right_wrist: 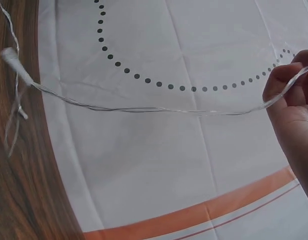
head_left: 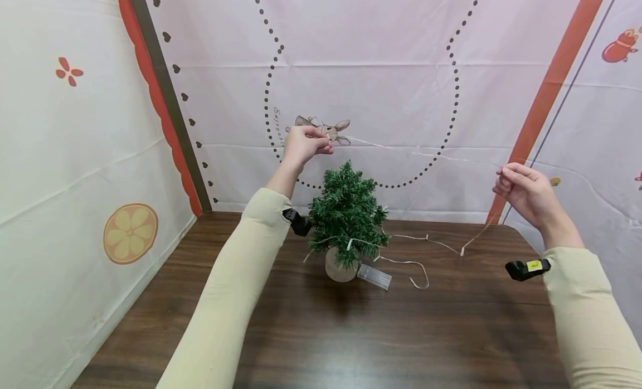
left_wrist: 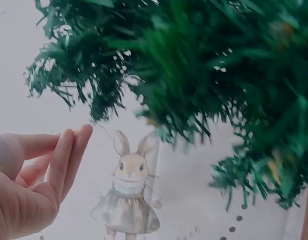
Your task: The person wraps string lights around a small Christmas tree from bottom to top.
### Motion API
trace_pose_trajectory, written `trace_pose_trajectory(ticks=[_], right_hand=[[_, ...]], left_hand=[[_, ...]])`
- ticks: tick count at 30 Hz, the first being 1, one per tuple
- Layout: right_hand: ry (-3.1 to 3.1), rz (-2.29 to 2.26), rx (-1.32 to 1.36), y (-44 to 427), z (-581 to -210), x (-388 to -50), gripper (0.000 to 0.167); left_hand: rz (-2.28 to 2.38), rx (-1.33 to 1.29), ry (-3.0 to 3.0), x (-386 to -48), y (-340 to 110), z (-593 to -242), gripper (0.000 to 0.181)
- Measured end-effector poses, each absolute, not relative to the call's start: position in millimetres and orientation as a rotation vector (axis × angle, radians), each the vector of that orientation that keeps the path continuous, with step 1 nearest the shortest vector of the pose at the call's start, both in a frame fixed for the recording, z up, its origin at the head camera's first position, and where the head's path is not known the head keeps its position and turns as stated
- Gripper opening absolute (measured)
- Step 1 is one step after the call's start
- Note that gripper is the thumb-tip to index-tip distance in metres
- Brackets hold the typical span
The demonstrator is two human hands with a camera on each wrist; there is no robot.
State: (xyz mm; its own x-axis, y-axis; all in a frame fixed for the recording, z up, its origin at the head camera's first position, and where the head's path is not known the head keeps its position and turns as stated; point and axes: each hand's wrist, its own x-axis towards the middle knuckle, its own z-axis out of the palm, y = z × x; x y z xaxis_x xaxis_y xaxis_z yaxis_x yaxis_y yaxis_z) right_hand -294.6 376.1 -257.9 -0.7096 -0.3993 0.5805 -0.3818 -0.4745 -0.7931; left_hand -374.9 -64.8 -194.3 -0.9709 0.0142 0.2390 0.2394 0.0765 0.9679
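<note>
A string of fairy lights [right_wrist: 159, 109] on thin clear wire stretches through the air between both hands. Above and behind the treetop, my left hand [head_left: 306, 146] pinches one part of the string between thumb and fingers. Far to the right, my right hand [head_left: 526, 191] grips another part; from it the wire drops to the table. A small green artificial Christmas tree [head_left: 348, 210] stands upright in a pale round base [head_left: 341, 269]. More of the string lies across the lower branches and trails right. In the left wrist view, branches [left_wrist: 164, 60] hang close to the left fingers.
A clear plastic battery box [head_left: 374, 277] lies on the dark wooden table [head_left: 391, 344], right of the tree's base. A loose wire end [head_left: 421, 277] curls beside it. Printed cloth walls [head_left: 361, 99] enclose the table at the back and sides.
</note>
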Motion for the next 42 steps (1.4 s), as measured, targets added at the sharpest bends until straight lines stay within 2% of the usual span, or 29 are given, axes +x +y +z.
trace_pose_trajectory(ticks=[13, 20, 32, 42], right_hand=[[1.571, -2.507, -1.126, 351.0, -238.5, -292.2, 0.029], [1.596, -2.512, -1.08, 330.8, -228.9, -297.8, 0.024], [1.602, -2.489, -1.102, 302.0, -218.9, -304.1, 0.024], [1.673, -2.443, -1.091, 287.2, -214.3, -301.7, 0.022]], left_hand=[[-1.867, -0.25, -2.116, -374.4, -78.4, -218.0, 0.012], [-1.849, -0.191, -2.071, -381.6, -86.2, -237.4, 0.019], [-1.988, -0.17, -1.896, -386.4, -105.6, -269.8, 0.017], [-2.017, -0.202, -1.74, -384.7, -116.7, -283.2, 0.016]])
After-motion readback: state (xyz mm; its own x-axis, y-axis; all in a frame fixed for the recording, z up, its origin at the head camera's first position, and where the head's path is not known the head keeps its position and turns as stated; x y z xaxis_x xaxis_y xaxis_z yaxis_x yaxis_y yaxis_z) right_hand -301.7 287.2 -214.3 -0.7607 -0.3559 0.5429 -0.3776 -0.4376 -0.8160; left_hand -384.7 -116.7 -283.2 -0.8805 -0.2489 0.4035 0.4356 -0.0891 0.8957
